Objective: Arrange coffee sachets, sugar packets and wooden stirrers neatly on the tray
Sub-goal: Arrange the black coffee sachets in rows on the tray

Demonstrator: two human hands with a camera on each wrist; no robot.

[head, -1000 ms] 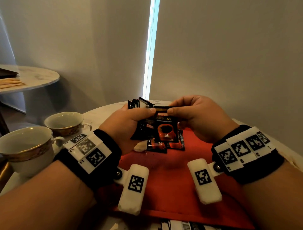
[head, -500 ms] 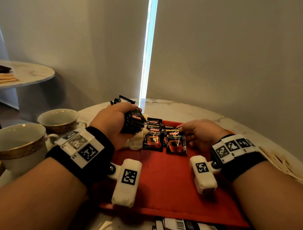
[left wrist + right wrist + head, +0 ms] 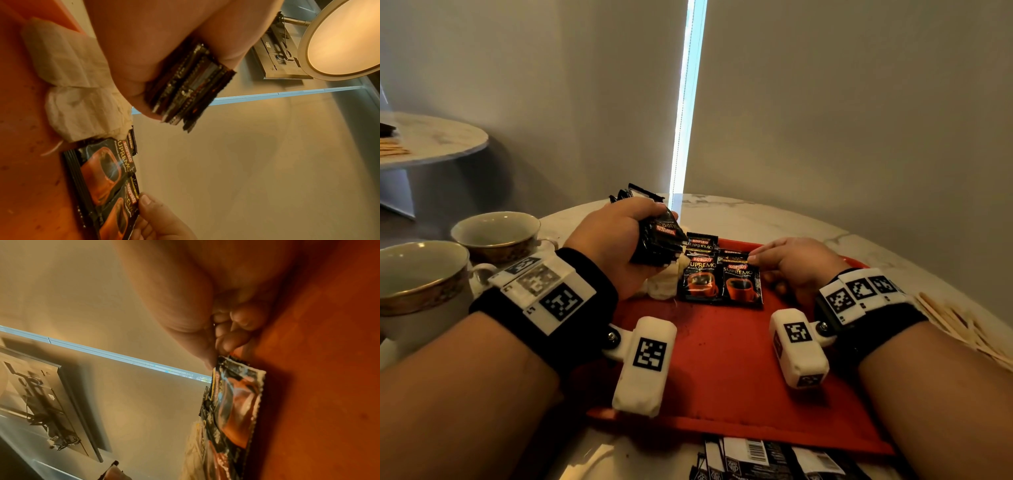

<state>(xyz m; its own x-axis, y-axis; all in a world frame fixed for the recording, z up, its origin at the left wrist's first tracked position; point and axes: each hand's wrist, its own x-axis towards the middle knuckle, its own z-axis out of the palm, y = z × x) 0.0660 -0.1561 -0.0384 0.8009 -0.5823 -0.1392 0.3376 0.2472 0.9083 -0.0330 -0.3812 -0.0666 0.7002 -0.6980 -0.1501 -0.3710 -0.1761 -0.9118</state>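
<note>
— On the red tray (image 3: 722,370)?
— Black coffee sachets (image 3: 722,282) in two overlapping columns at the far side, face up, printed "KOPIKO" in a red banner above "SUPREMO" and a picture of a red cup. Just left of them, touching, a crumpled white tissue (image 3: 662,284).

— In the left hand (image 3: 616,246)?
— A thick held stack of sachets (image 3: 659,240), clamped between thumb and curled fingers (image 3: 222,37), raised over the tray's far left corner. Top sachet upside down to the head camera, "KOPIKO" still legible. Serrated edges fanned out in the left wrist view.

— And the right hand (image 3: 794,265)?
— Low over the tray's far right part, fingers curled, thumb and fingertips (image 3: 230,340) pinching the top right corner of the right-hand column's front sachet, which lies flat on the tray.

— Elsewhere on the marble worktop (image 3: 774,216)?
— Wooden stirrers (image 3: 959,332) loose off the tray's right edge. More packets (image 3: 767,457) at the near edge, white panels and a barcode showing, print too small to read. Two gold-banded cups (image 3: 465,260) at left. White tag-marked blocks strapped to both wrists.
</note>
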